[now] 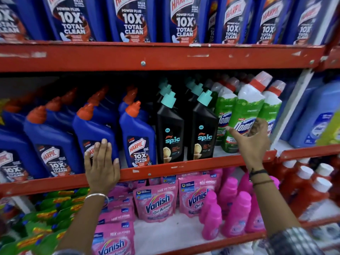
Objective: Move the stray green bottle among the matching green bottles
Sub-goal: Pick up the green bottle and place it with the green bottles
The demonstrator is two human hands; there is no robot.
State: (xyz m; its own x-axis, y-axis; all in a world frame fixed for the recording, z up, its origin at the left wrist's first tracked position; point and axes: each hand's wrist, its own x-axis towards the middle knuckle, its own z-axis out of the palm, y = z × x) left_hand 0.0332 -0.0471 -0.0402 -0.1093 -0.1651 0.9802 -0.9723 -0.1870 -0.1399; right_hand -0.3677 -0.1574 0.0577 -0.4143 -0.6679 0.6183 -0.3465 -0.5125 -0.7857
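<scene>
A green Domex bottle (246, 107) with a white shoulder and red-and-white cap stands slightly tilted at the front of the middle shelf. Matching green bottles flank it, one on its left (225, 107) and one on its right (272, 107), with more behind. My right hand (252, 144) wraps the front bottle's lower half, thumb on its left edge and fingers curled on its right. My left hand (102, 166) lies flat with fingers spread against a blue Harpic bottle (95, 129) and the red shelf edge (184, 164).
Two rows of black Spic bottles (170, 129) stand just left of the green ones, with blue Harpic bottles (136, 137) further left. Light blue bottles (316, 116) fill the neighbouring bay. Below are pink Vanish pouches (156, 203), pink bottles (233, 208) and red bottles (312, 190).
</scene>
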